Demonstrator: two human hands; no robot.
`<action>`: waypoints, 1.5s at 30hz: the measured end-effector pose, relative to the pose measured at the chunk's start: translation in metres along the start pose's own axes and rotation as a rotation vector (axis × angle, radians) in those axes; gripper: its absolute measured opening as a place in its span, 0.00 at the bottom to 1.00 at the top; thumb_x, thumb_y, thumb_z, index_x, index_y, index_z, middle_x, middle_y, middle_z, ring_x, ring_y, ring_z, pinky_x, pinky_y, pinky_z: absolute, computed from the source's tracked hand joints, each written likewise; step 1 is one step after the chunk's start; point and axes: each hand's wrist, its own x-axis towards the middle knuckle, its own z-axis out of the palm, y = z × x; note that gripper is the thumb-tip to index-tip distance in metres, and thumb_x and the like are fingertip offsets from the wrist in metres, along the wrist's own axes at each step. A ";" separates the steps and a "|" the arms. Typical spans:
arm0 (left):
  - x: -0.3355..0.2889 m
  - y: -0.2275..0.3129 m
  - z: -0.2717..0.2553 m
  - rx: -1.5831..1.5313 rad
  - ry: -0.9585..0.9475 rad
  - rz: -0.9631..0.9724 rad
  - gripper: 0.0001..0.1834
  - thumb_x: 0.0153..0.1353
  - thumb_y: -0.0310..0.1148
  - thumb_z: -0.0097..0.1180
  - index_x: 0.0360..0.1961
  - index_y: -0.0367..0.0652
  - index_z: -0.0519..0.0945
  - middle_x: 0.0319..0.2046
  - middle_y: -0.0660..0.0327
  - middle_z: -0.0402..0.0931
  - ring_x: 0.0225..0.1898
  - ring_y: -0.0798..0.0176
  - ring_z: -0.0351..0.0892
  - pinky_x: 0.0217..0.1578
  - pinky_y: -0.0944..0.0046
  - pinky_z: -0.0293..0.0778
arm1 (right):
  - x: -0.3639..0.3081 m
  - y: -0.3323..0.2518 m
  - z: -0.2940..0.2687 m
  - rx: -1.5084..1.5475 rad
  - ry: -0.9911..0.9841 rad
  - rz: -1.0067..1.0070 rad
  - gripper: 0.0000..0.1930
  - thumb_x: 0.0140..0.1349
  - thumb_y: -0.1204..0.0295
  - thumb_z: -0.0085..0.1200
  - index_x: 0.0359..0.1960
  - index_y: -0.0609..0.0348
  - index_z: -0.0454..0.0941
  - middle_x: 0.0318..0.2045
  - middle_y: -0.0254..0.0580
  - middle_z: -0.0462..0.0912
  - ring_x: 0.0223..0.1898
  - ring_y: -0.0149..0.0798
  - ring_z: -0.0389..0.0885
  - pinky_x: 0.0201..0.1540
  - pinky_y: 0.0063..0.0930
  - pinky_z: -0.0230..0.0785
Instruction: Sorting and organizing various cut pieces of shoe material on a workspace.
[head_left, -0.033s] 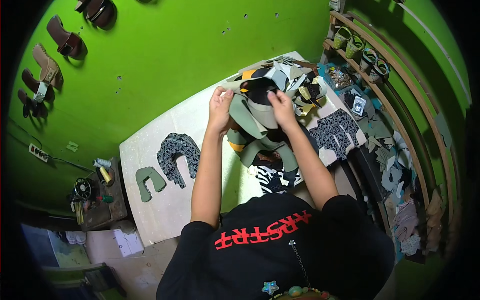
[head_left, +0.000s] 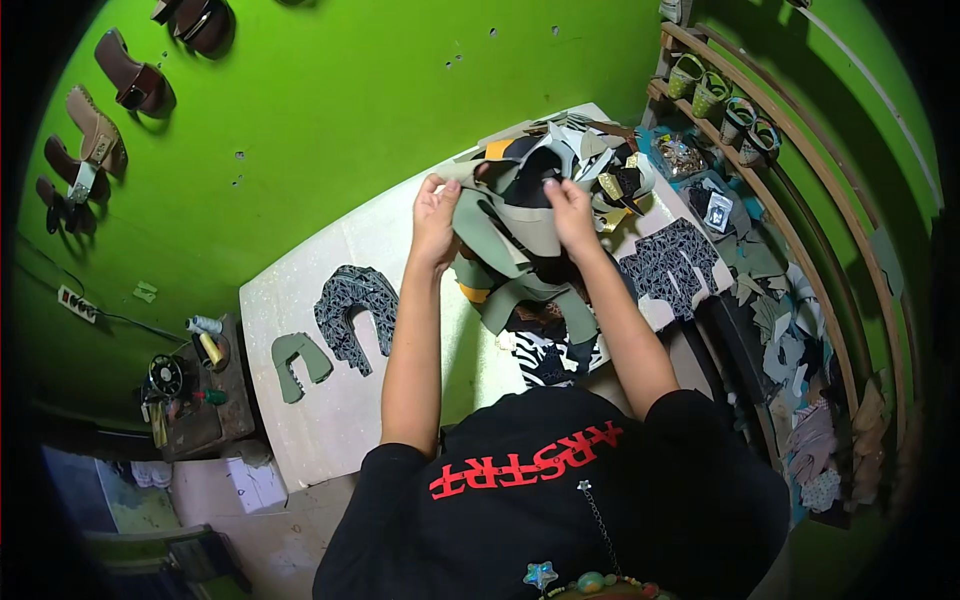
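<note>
Both my hands are raised over a heap of cut material scraps (head_left: pixel 560 310) on the white table. My left hand (head_left: pixel 435 215) pinches the left end of a sage-green cut piece of material (head_left: pixel 480 225), which hangs down in a curved strip. Closed between thumb and fingers, my right hand (head_left: pixel 572 210) grips the right side of the same bundle, where grey-beige and black parts show. Whether it is one piece or several layers, I cannot tell. A green U-shaped piece (head_left: pixel 290 362) and a dark patterned U-shaped stack (head_left: pixel 357 310) lie left of my left forearm.
More dark patterned pieces (head_left: pixel 668 262) lie on the table's right side. Offcuts fill the area beside a wooden rack (head_left: pixel 770 120) holding small shoes. At left, a small stand (head_left: pixel 210 400) carries thread spools. Sandals (head_left: pixel 125 75) hang on the green wall.
My hands have moved slightly apart, the left one leftward and the right one rightward. The sage-green piece between them has shifted and spread a little.
</note>
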 end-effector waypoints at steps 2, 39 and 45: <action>-0.002 0.011 -0.017 0.049 0.001 0.070 0.17 0.61 0.35 0.48 0.48 0.38 0.65 0.47 0.49 0.72 0.44 0.62 0.74 0.46 0.63 0.71 | 0.017 0.006 -0.010 -0.067 0.080 -0.030 0.14 0.60 0.66 0.49 0.20 0.61 0.69 0.16 0.27 0.68 0.21 0.21 0.59 0.23 0.19 0.55; -0.029 0.008 -0.066 0.120 0.120 -0.031 0.16 0.61 0.36 0.49 0.45 0.38 0.67 0.45 0.53 0.74 0.36 0.70 0.75 0.38 0.69 0.73 | 0.103 -0.011 0.006 -1.058 0.030 -0.166 0.27 0.49 0.72 0.53 0.53 0.58 0.61 0.53 0.59 0.62 0.53 0.56 0.64 0.53 0.35 0.59; -0.024 -0.012 -0.040 0.106 -0.032 -0.188 0.19 0.58 0.38 0.53 0.45 0.38 0.66 0.44 0.52 0.74 0.40 0.65 0.76 0.41 0.65 0.73 | 0.148 0.011 -0.042 -0.555 -0.343 -0.317 0.14 0.58 0.61 0.46 0.40 0.53 0.78 0.47 0.47 0.73 0.53 0.47 0.66 0.57 0.37 0.53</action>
